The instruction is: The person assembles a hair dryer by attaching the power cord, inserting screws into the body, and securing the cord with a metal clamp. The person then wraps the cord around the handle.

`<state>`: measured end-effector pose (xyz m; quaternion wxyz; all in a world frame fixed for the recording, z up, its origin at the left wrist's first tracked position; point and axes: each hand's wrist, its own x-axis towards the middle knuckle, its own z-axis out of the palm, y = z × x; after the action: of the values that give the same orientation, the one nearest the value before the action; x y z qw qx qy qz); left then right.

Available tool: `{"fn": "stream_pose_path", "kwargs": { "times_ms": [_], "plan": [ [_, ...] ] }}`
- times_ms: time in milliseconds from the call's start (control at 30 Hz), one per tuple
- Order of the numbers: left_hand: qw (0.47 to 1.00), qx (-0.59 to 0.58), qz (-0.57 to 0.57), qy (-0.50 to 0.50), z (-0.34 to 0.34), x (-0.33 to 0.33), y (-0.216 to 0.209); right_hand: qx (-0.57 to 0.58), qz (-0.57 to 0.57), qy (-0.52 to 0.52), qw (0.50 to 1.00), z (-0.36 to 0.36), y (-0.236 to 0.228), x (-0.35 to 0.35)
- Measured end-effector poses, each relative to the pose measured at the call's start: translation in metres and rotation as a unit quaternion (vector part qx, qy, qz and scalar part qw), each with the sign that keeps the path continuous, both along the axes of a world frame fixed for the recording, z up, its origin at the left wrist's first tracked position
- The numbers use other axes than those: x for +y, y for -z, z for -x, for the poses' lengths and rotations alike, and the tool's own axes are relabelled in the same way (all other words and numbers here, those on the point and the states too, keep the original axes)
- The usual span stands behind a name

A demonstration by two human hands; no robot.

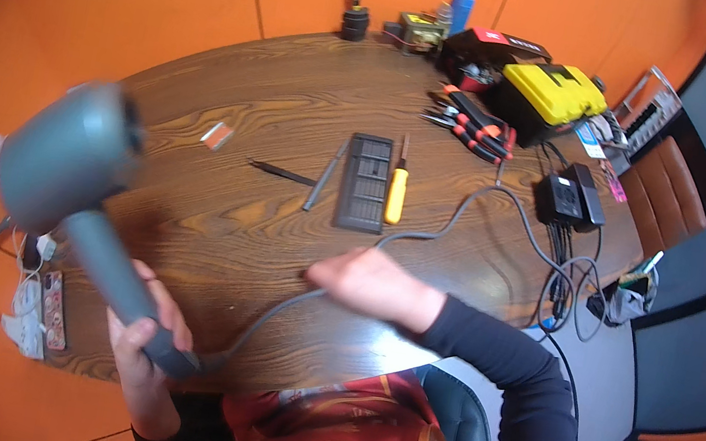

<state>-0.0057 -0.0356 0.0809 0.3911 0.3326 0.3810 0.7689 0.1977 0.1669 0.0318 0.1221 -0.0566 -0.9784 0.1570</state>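
My left hand (pixel 152 332) is wrapped round the lower handle of a grey-green hair dryer (pixel 64 158). The dryer is raised at the left and tilted, and its head is blurred. Its grey cord (pixel 262 316) leaves the handle's end and runs behind my right hand (pixel 375 285), then on across the table to the right. That hand looks closed above the table's middle, slightly blurred. Its fingers are mostly hidden, and I cannot tell whether it grips the cord. Beyond it lie a dark bit case (pixel 366 183) and a yellow-handled screwdriver (pixel 397 192).
The wooden table (pixel 257 233) bears a dark tweezer-like tool (pixel 282 172), a thin grey rod (pixel 326 177) and red-and-black pliers (pixel 478 134). A yellow-lidded toolbox (pixel 553 95) stands at the back right, with black power adapters (pixel 572 196) nearer. A patterned phone (pixel 54 311) lies left beside a white power strip (pixel 26 320).
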Motion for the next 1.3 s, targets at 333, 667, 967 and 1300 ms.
{"fn": "stream_pose_path", "kwargs": {
  "times_ms": [333, 667, 967, 1300],
  "plan": [
    [0.781, 0.449, 0.292, 0.322, -0.036, 0.009, -0.004, -0.047, 0.144, 0.148, 0.977, -0.001, -0.09, 0.087],
    [0.938, 0.045, 0.145, 0.31, -0.017, 0.037, 0.033, 0.081, -0.088, -0.015, 0.993, -0.032, -0.1, -0.046],
    [0.92, 0.073, 0.082, 0.376, -0.01, 0.022, 0.024, -0.051, 0.13, -0.161, 0.977, -0.017, -0.04, 0.01],
    [0.736, 0.568, 0.263, 0.259, -0.052, 0.036, 0.001, 0.004, -0.155, 0.054, 0.986, -0.015, -0.123, -0.012]
  ]
}}
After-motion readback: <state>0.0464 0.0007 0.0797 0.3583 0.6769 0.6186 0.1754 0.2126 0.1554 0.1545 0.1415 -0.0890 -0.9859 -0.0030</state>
